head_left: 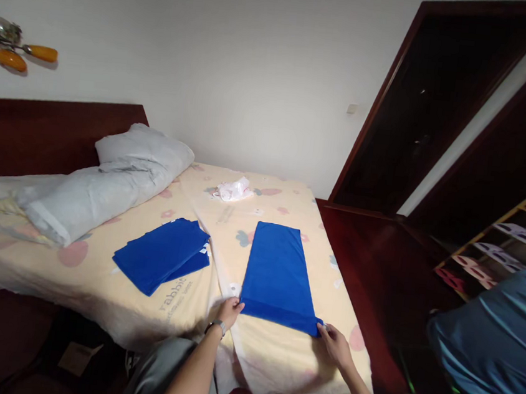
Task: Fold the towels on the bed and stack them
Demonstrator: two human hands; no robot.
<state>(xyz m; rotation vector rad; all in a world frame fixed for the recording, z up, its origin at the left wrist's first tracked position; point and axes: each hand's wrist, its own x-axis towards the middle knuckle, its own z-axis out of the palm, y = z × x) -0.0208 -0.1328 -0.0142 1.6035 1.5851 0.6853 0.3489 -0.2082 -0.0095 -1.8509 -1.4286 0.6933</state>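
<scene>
A long folded blue cloth [277, 275] lies flat on the bed [96, 267] in front of me. My left hand [229, 311] pinches its near left corner, a watch on that wrist. My right hand [335, 343] pinches its near right corner. Both hands are closed on the cloth's near edge. To the left lies a stack of folded blue cloths [162, 253], untouched.
A grey pillow and rolled duvet [89, 188] lie at the bed's head. A crumpled white bag [232, 189] sits at the far side. Right of the bed are dark wooden floor [378, 265], a doorway, a shoe rack [502, 247] and a blue bundle [501, 341].
</scene>
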